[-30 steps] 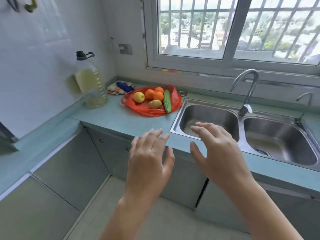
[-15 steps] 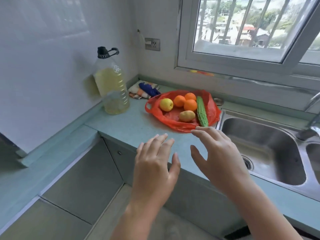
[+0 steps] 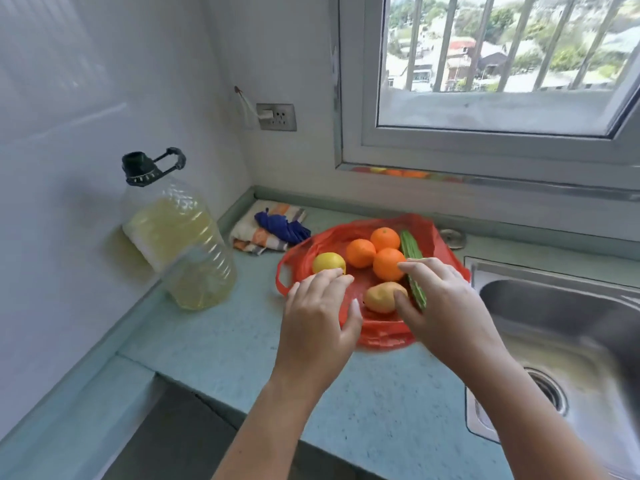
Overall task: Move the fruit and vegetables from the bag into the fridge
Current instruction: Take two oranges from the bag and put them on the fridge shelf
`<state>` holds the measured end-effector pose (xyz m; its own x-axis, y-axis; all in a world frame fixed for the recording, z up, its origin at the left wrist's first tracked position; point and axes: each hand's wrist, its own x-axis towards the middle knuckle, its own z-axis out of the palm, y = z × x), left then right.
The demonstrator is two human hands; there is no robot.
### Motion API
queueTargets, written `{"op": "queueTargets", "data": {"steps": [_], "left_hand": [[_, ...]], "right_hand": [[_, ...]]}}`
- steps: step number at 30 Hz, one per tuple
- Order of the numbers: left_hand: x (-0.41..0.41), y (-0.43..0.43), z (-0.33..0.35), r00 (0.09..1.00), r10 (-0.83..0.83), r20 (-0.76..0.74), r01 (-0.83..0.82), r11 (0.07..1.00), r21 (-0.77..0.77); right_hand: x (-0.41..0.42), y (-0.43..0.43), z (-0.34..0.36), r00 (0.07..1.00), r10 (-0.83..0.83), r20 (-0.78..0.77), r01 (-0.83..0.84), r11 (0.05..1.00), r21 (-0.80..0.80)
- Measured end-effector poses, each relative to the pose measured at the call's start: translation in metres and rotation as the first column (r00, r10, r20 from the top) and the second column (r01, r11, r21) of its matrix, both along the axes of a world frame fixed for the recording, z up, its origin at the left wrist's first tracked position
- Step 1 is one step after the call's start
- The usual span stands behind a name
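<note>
Both hands are closing in on the produce: half a second ago they were hanging short of the table [image 3: 214,344] edge, and now they are reaching over the red bag [image 3: 441,237] lying open on it, so the first pick is about to begin and nothing has left the bag yet. No fridge is showing in this view.

The left hand [image 3: 317,327] is spreading loosely, fingers [image 3: 332,277] wide and holding nothing, their tips just touching or just short of the yellow fruit [image 3: 327,261]. The right hand [image 3: 446,306] is also opening wide and holding nothing yet, its thumb resting beside the potato [image 3: 379,297], its index finger lying across the cucumber [image 3: 410,247] and just beside the nearest orange [image 3: 386,265]. Two more oranges are sitting behind.
</note>
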<state>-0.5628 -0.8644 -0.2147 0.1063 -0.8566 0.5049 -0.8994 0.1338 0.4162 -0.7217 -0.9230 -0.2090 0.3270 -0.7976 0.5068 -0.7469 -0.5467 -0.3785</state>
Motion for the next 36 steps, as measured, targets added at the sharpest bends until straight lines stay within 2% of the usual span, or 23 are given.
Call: {"op": "queueTargets", "data": {"steps": [11,18,28,36], "left_hand": [[0.040,-0.112,-0.046,0.995,-0.075,-0.069,0.084,0.988,0.130],[0.058,-0.184,-0.068,0.981,-0.152,-0.124,0.179,0.952,0.249],[0.067,-0.267,-0.111,0.950,-0.256,-0.176,0.305,0.876,0.374],[0.063,-0.308,-0.134,0.938,-0.215,-0.272,0.328,0.803,0.498]], "right_hand": [[0.012,-0.085,-0.041,0.989,-0.134,-0.059,0.143,0.965,0.220],[0.024,-0.135,-0.061,0.977,-0.213,-0.016,0.200,0.887,0.416],[0.028,-0.199,-0.106,0.951,-0.302,-0.068,0.289,0.791,0.539],[0.029,-0.220,-0.137,0.956,-0.278,-0.093,0.277,0.752,0.598]]}}
